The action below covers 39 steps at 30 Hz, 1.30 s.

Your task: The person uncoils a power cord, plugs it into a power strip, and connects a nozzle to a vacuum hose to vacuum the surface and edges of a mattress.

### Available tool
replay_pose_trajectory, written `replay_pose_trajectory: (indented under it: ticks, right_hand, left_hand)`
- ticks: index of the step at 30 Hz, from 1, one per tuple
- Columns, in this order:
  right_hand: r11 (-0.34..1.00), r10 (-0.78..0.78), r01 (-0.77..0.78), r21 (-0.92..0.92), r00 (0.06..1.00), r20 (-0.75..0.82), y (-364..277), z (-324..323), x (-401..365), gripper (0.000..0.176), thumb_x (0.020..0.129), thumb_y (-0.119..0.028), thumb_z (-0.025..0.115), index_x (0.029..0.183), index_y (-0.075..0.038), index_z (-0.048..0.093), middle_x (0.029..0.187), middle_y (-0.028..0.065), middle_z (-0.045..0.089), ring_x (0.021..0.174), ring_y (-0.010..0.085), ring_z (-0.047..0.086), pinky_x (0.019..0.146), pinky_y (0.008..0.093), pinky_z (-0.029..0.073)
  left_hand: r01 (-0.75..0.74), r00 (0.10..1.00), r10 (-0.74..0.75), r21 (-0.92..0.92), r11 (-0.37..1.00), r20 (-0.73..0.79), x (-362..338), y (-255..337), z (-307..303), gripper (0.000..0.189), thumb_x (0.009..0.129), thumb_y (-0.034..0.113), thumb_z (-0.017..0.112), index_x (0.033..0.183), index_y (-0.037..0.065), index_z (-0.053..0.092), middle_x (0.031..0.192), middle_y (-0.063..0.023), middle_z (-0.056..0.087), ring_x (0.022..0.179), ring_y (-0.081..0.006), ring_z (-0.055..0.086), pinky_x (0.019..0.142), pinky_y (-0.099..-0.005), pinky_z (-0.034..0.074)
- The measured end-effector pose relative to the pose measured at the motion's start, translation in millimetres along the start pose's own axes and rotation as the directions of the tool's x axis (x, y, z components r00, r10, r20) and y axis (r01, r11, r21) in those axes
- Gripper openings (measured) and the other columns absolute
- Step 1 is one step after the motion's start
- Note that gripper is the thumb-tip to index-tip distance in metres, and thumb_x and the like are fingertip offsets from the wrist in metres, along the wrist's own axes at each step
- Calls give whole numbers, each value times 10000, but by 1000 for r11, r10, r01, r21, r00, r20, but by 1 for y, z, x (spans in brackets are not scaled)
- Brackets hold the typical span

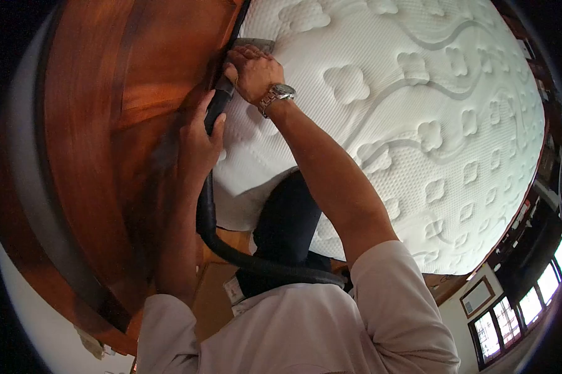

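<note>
Holding the right hand (253,73) from above over the neck of a flat, wide, grey vacuum nozzle (262,45), with fingers drawn together and curled down rather than spread. Holding a short, rigid-looking black tube (216,109) farther back in the left hand (199,140), with thumb to one side and fingers to the other; cannot tell how firmly, with the palm out of sight. Pointing the nozzle away from the body, just beyond the right hand, at the margin of a white quilted mattress (424,174) with clover-shaped relief, close beside a reddish-brown varnished wooden panel (162,56). Seems to hinge on one line: from the nozzle back under the right hand and through the tube to the left hand, lengthwise along the border between panel and mattress, with the nozzle's broad edge set crosswise to it. Nearer to the nozzle with the right hand, nearer to the body with the left. Trailing a flexible black hose (206,209) from the tube toward the body, then rightward past a dark trouser leg (287,215). Cannot tell whether pressing the nozzle's mouth into the mattress or only resting it there.
</note>
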State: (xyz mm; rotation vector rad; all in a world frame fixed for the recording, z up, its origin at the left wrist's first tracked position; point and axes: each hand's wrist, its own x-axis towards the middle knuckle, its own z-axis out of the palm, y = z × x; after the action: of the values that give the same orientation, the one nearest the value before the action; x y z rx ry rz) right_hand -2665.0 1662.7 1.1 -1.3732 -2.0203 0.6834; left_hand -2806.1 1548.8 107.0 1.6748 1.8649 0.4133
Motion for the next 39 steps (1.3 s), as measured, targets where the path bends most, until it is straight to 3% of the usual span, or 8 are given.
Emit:
replay_pose_trajectory:
  ticks: [4,12,14,20,25,34,38,39]
  right_hand:
    - [1000,-7,7,-10,1000,-9,-2,0,-5,436,1002,-397,531,1301,-113,669,1375,106,657,1320,293,578,1107,455,454]
    - [999,-14,13,-41,999,-33,-9,13,-20,440,997,-410,539,1294,-118,678,1366,99,663,1324,283,578,1108,446,456]
    - [1000,-22,21,-11,992,-121,-12,18,-26,396,966,-403,588,1220,-123,707,1325,92,677,1293,286,595,1092,457,462]
    - [999,-24,24,-23,999,-20,-21,17,-38,417,1002,-413,529,1265,-131,689,1354,98,668,1302,287,593,1094,454,467]
    - [1000,-24,23,-16,999,-36,-33,23,-57,416,1004,-415,525,1258,-129,690,1350,95,671,1293,287,599,1088,453,472]
    - [998,-29,25,-50,996,-82,-41,46,-86,461,998,-437,545,1305,-121,680,1370,82,665,1324,270,583,1106,443,459]
    - [998,-31,29,-55,998,-46,-40,46,-85,449,1000,-456,547,1283,-142,696,1358,83,671,1274,281,617,1075,458,483]
    - [998,-40,38,-48,998,-47,-42,44,-83,449,1000,-456,547,1283,-142,696,1358,83,671,1274,281,617,1075,458,483]
  left_hand:
    - [-37,999,37,-29,999,0,-6,-10,2,526,1016,210,595,1499,41,472,1379,-276,611,1258,-400,629,1004,-463,539]
    - [-29,999,29,19,999,-14,-21,-10,0,520,1021,210,584,1500,41,472,1371,-270,619,1234,-396,647,992,-457,546]
    - [-18,1000,18,17,1000,-7,-27,-13,1,517,1022,213,582,1498,42,474,1369,-268,621,1229,-397,650,991,-458,547]
    - [83,996,-82,-57,995,23,-45,-16,-1,523,1027,275,597,1480,33,497,1401,-247,601,1291,-390,606,1059,-435,483]
    - [-43,999,45,71,997,-29,-63,-30,0,518,1025,265,603,1484,48,498,1412,-242,597,1297,-379,606,1061,-428,489]
    - [78,997,-78,-28,997,15,-94,-38,2,498,1030,239,593,1484,57,499,1393,-245,610,1284,-382,616,1057,-441,491]
    - [73,997,-72,-56,996,21,-94,-47,7,487,1032,247,597,1476,67,508,1339,-259,636,1258,-388,632,1041,-446,498]
    - [-23,999,24,30,999,-23,-91,-50,7,490,1026,251,609,1471,69,513,1322,-260,644,1246,-399,636,1035,-452,500]
